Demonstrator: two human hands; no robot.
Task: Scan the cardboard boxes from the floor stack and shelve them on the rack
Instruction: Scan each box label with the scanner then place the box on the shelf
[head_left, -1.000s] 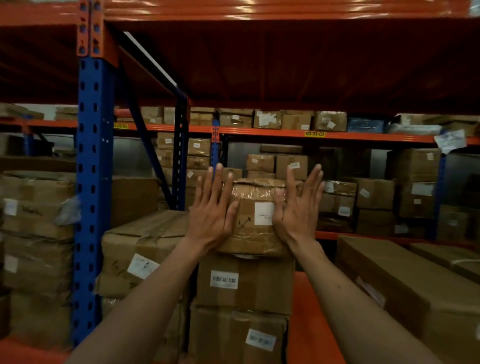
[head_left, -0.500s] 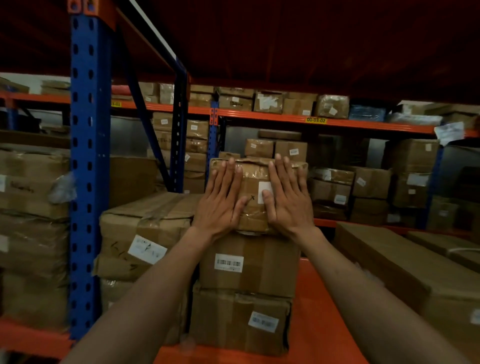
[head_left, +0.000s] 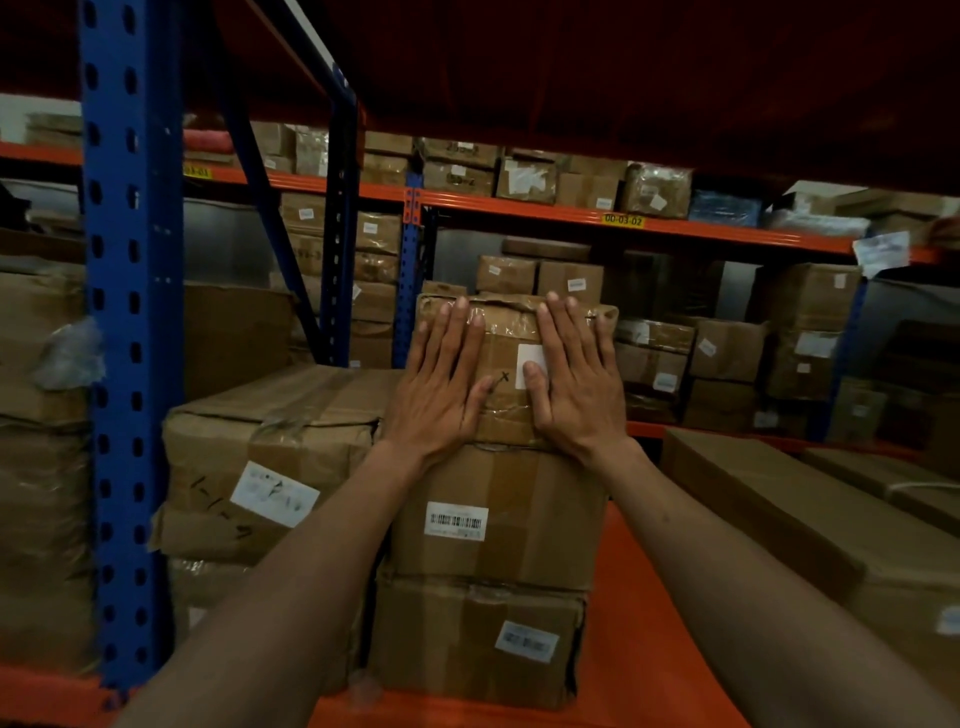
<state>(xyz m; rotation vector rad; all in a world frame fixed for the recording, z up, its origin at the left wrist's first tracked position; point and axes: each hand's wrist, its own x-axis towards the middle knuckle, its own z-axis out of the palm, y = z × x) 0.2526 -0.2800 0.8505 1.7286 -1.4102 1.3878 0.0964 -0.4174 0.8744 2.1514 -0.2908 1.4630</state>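
Note:
A small taped cardboard box (head_left: 506, 358) with a white label sits on top of a stack of two larger boxes on the orange rack shelf (head_left: 623, 597). The middle box (head_left: 524, 519) carries a barcode label; the bottom box (head_left: 457, 644) has a blurred label. My left hand (head_left: 441, 384) lies flat on the front face of the small box, fingers spread and pointing up. My right hand (head_left: 576, 379) presses flat on the same face, its thumb over the white label. Neither hand grips the box.
A blue rack upright (head_left: 130, 338) stands at the left. A large dented box (head_left: 265, 457) sits beside the stack on the left. Long flat boxes (head_left: 810, 525) lie on the shelf to the right. The upper shelf deck (head_left: 571, 67) hangs low overhead.
Both hands went from the small box's sides to flat on its front face. The box has slid a little further back on the stack, and the view has come closer.

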